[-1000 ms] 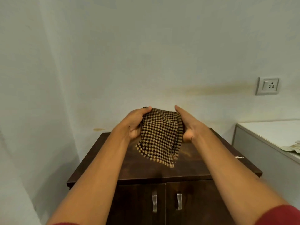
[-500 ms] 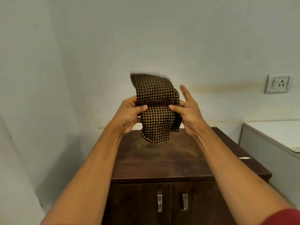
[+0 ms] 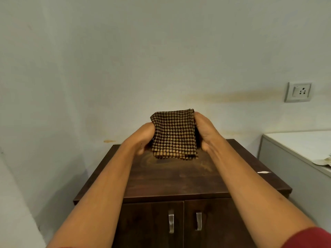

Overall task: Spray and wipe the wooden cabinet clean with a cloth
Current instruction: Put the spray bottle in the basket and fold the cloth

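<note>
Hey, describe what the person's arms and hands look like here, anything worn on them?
Both forearms are bare from the wrist back toward the elbow. A red sleeve edge shows at the upper part of the right arm, at the bottom right corner of the view. No watch, rings, bracelets or gloves show on the left hand or the right hand.

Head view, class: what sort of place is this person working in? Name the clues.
Probably a plain indoor room, perhaps in a home or office: a wooden cabinet stands in a corner of bare painted walls, with a wall socket and a white counter beside it.
</note>
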